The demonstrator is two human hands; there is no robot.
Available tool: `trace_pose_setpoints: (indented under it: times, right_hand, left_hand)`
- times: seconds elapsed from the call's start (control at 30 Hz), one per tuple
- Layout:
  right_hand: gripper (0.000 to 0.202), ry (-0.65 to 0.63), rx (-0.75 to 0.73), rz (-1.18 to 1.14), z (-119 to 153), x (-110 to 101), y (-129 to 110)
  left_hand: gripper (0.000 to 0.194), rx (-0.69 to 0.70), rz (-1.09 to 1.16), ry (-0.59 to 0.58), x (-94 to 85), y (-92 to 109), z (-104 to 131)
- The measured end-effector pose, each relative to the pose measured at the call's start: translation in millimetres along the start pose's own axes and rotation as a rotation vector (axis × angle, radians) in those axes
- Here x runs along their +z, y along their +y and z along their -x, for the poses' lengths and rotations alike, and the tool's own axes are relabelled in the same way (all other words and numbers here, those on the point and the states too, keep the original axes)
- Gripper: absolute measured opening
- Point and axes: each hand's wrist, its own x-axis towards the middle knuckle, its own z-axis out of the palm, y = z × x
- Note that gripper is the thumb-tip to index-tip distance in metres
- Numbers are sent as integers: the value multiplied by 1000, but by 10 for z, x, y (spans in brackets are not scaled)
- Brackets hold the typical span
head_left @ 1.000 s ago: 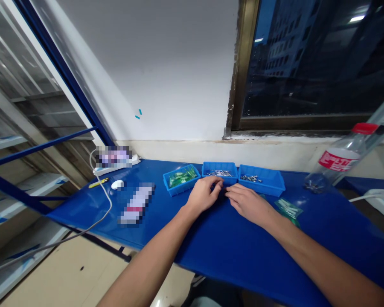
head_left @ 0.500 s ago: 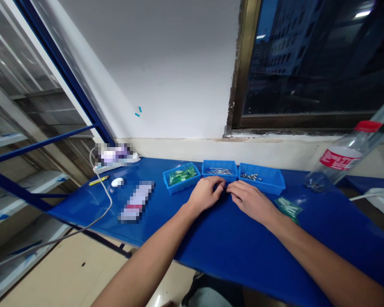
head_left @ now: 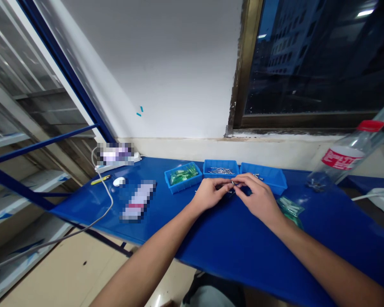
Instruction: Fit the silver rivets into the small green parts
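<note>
Small metal piece: one, shiny, exact shape too small to tell, pinched between the fingertips of both hands just in front of the middle and right trays. Left to right, on a smooth blue table: yellow-handled tool, slim; white power strip with a purplish item on it, masked by pixel blocks; grey cable, looping down past the table edge; white object, rounded, partly pixelated; flat pale item with a red band, pixelated, any writing lost. Left tray, blue plastic, holding glossy green packets. Left hand, thumb and fingers closed on the piece. Middle tray, blue, with thin metal rods. Right hand, grasping the same piece and hiding much of the right tray and its contents. Clear green-tinted bag, pale strips inside, partly behind the right forearm. Clear plastic bottle, red cap, red label with white characters, not legible; small dark bits at its base. White casing, cut off by the right border.
</note>
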Motion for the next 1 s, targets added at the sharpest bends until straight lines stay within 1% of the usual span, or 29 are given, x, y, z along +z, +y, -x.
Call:
trace_pose_setpoints:
  times: [0.1, 0.23, 0.3, 0.37, 0.47, 0.53, 0.6, 0.63, 0.77, 0.8, 0.87, 0.93, 1.0]
  right_hand:
    - [18, 2, 3, -12, -9, 2, -18]
    - [17, -13, 49, -61, -9, 26, -25]
    - [14, -26, 104, -110, 4, 43, -16]
    - [12, -33, 179, -153, 24, 62, 1]
    - [12, -23, 287, -188, 50, 87, 37]
    - [12, -19, 328, -194, 57, 99, 60]
    - [11, -21, 319, -167, 56, 103, 74]
    - [11, -24, 292, -135, 52, 101, 77]
    - [19, -59, 131, 51, 25, 74, 52]
    - [20, -70, 109, 77, 17, 65, 39]
    - [18, -64, 113, 75, 3, 48, 16]
    - [15, -32, 158, 20, -6, 33, 0]
    - [13, -20, 185, -34, -10, 22, -6]
  left_hand:
    - [38, -17, 140, 5, 26, -62, -28]
    - [29, -54, 162, 61, 26, -161, -58]
    - [23, -91, 164, 107, 25, -197, -62]
    - [21, -125, 184, 138, 34, -216, -61]
    - [21, -128, 245, 128, 58, -217, -58]
    - [21, -119, 285, 113, 71, -207, -58]
    - [25, -108, 327, 99, 78, -192, -57]
    - [29, -98, 350, 89, 78, -182, -56]
    - [50, -55, 435, 70, 76, -128, -45]
    - [52, -53, 442, 79, 74, -112, -41]
    - [48, -65, 426, 101, 68, -82, -33]
    - [44, -94, 356, 112, 54, -60, -26]
    - [41, -116, 250, 85, 36, -53, -20]
